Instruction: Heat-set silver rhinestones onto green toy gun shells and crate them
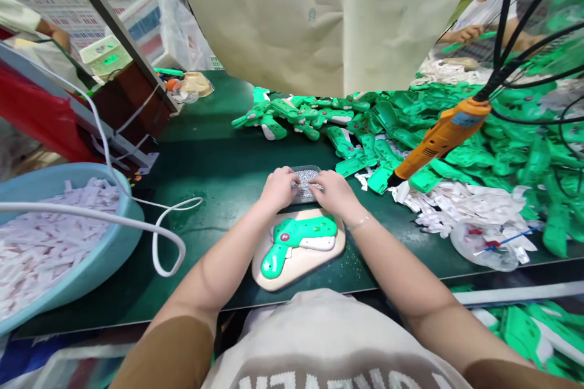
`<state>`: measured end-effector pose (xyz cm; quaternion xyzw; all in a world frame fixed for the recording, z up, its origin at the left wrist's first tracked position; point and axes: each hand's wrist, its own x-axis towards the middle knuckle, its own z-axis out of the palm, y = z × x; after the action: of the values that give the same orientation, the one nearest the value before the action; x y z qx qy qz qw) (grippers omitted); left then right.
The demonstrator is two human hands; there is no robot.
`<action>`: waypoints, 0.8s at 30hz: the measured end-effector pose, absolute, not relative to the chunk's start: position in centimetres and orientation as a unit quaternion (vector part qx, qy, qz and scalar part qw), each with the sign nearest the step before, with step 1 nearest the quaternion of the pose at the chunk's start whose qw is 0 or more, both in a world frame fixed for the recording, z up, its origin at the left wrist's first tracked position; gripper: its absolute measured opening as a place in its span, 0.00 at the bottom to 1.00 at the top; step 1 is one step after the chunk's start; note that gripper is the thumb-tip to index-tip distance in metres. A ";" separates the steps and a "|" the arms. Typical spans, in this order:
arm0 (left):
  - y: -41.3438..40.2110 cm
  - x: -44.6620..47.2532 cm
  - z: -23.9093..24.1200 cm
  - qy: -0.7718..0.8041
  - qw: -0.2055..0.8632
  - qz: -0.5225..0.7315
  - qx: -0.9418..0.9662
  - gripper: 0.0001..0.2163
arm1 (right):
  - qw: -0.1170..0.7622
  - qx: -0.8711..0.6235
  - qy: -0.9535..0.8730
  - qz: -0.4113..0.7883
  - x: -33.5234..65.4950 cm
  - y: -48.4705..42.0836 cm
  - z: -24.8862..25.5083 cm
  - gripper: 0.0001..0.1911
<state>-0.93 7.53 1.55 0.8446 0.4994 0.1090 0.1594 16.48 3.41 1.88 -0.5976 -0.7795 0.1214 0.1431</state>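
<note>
Both my hands reach into a small clear tray of tiny silver screws [306,183] on the green table. My left hand [279,188] rests on the tray's left edge with its fingers curled down into the screws. My right hand [332,191] covers the tray's right side, fingers bent and pressed together over the screws. What either hand pinches is hidden. Just in front of the hands, a green and white toy gun [298,240] lies flat in a beige jig [314,262].
An orange electric screwdriver [438,141] hangs on black cables at the right. A pile of green toy gun shells [460,127] and white parts [460,206] fills the right side. A blue basin of white pieces [55,237] stands left. Another person's arms [474,30] show at far right.
</note>
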 end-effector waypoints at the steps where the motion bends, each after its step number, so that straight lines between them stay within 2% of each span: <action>1: 8.6 -0.5 1.3 0.514 0.138 0.092 0.841 0.05 | 0.076 -0.606 -0.782 0.122 15.5 5.0 2.3 0.13; 3: 9.8 -0.1 0.9 0.521 0.130 0.072 0.841 0.03 | -0.012 -0.612 -0.780 0.129 13.9 7.2 2.9 0.12; 5: 10.2 -0.3 0.6 0.512 0.129 0.063 0.847 0.04 | -0.033 -0.609 -0.780 0.137 13.0 8.2 3.0 0.11; 10: 9.5 -1.4 0.6 0.483 0.138 0.084 0.861 0.09 | -0.005 -0.601 -0.787 0.137 13.8 7.4 2.7 0.13; 14: 9.2 -2.1 0.8 0.481 0.155 0.113 0.855 0.11 | 0.103 -0.588 -0.785 0.168 14.7 5.9 2.6 0.09; 17: 8.0 -3.4 1.2 0.521 0.218 0.199 0.801 0.11 | 0.169 -0.504 -0.817 0.222 14.1 3.9 2.5 0.07; 20: 5.3 -5.8 1.8 0.558 0.314 0.320 0.698 0.07 | 0.174 -0.387 -0.859 0.286 12.8 1.6 2.3 0.05; 24: 0.4 -9.0 2.3 0.557 0.386 0.364 0.639 0.05 | 0.141 -0.327 -0.891 0.282 11.2 -0.2 2.3 0.07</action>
<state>-9.01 0.43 2.30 0.6388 0.5571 0.3643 0.3858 11.18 -0.15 2.31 -0.3273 -0.8909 0.2816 0.1411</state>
